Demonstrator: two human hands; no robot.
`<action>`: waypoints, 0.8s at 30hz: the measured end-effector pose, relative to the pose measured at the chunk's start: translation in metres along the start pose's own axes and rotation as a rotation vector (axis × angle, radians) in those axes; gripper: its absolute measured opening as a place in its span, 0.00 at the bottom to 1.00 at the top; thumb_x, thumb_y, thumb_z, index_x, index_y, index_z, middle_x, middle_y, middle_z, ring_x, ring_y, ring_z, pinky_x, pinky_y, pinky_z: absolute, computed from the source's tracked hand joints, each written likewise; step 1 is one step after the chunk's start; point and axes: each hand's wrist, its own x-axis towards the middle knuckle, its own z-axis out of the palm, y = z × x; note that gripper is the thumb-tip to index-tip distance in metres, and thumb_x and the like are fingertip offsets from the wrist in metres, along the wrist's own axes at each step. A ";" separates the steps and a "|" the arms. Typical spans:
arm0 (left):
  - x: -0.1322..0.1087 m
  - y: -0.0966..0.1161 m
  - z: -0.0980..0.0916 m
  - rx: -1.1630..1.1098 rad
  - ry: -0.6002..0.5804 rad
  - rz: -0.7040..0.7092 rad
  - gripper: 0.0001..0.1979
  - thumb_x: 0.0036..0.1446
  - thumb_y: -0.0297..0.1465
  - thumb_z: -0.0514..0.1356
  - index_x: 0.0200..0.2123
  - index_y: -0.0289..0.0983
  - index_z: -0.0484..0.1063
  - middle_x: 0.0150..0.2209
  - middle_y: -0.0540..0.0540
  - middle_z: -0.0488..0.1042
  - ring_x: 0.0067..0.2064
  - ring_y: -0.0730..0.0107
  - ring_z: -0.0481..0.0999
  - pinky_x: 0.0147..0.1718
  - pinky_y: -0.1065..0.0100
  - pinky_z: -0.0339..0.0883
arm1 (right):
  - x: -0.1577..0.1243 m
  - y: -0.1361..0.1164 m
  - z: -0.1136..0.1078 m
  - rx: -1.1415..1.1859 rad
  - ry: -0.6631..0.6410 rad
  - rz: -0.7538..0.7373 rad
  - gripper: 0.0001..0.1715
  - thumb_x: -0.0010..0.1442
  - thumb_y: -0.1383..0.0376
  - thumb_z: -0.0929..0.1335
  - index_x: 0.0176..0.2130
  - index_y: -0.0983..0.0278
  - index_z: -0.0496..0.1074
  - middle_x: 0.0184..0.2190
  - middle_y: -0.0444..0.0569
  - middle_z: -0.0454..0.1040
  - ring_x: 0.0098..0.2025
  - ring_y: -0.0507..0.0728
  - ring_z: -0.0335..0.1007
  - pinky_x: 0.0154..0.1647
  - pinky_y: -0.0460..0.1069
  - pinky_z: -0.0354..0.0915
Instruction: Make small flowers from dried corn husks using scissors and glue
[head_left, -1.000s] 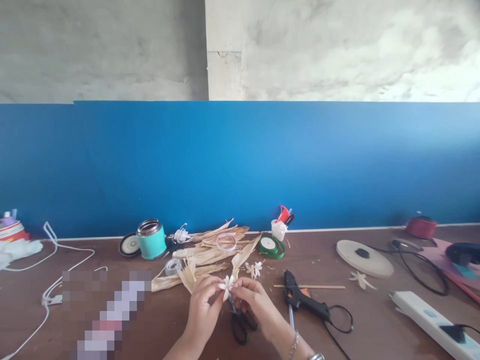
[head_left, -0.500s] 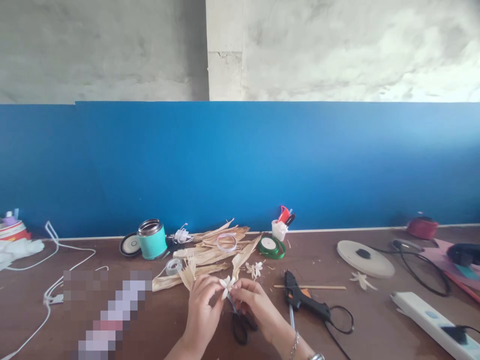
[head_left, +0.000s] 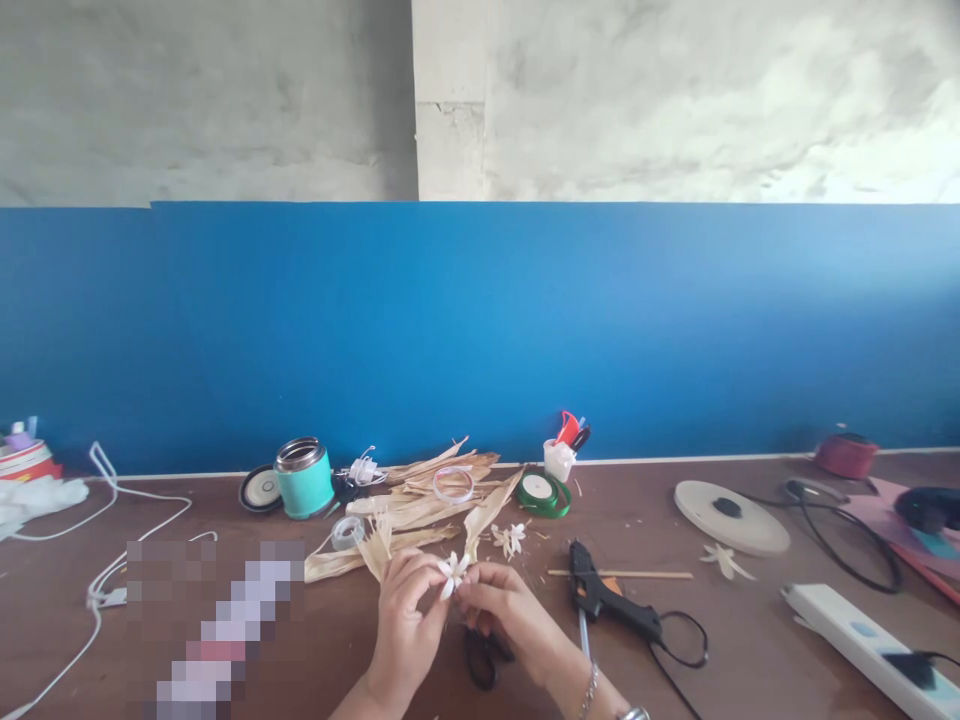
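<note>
Below the blue panel (head_left: 480, 330), brown counter (head_left: 337, 620) carries everything. Pile of dry husk strips (head_left: 420, 511) at the back, centre. White power strip (head_left: 862, 645) lower right. Hands at centre: left hand (head_left: 409, 615) pinches the white flower (head_left: 453, 576) between thumb and fingers at its left edge; right hand (head_left: 514, 605) closed narrow at its right underside, apparently on the base, exact contact hidden. Flower is in front of the husk, held face up to the camera. Black glue gun (head_left: 611, 605) lies right of the hands, across a thin stick (head_left: 660, 575). Black scissor handles (head_left: 492, 664) under the hands, blades not visible. Green ribbon spool (head_left: 536, 488) behind.

Progress, my read: held flower has its petals formed; can't tell if it's finished. Two similar loose flowers on the counter, one beside the husk (head_left: 508, 540), one near the round lid (head_left: 697, 515). Plenty of husk looks unused.

Text: no readable brand or label anywhere; lower left is pixelated out.
</note>
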 end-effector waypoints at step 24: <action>0.001 -0.016 0.008 -0.151 0.080 -0.250 0.15 0.51 0.43 0.60 0.23 0.38 0.76 0.29 0.43 0.78 0.34 0.61 0.77 0.35 0.65 0.72 | -0.008 -0.065 -0.105 -1.108 0.785 -0.034 0.14 0.52 0.66 0.62 0.35 0.62 0.76 0.37 0.52 0.76 0.42 0.60 0.70 0.42 0.50 0.61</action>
